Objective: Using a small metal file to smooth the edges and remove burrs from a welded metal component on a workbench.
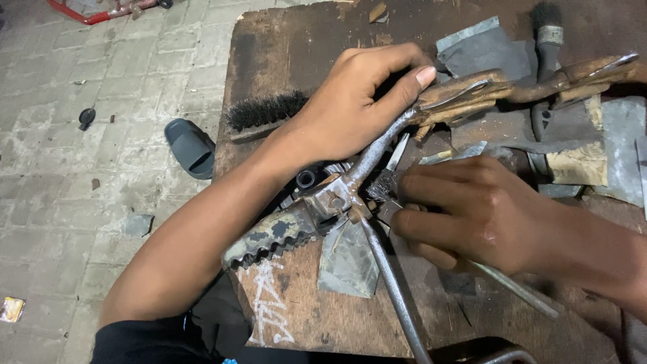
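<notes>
**Head view: two hands on a rusted metal frame part over a worn bench**

Head view, read from left to right. At far left lies paved floor with a grey slipper (191,147) beside the bench (296,317) edge. A wire brush (264,111) with dark bristles rests on the bench at upper centre-left, partly hidden by the left wrist. The left hand (357,101), in the upper centre, has its fingers clenched around the upper bar of a metal frame part (350,192), the thumb pressed near the rusty brown section that runs toward the upper right. The part's ribbed footpeg (269,243) points to the lower left, and a grey tube runs down to the bottom edge. The right hand (472,216), at centre-right, has its fingers closed on a small brush (382,185) whose dark bristles touch the frame part's joint. Grey sheets of sandpaper (482,50) lie scattered across the upper right, beside a paintbrush (547,40) at the top edge.
</notes>
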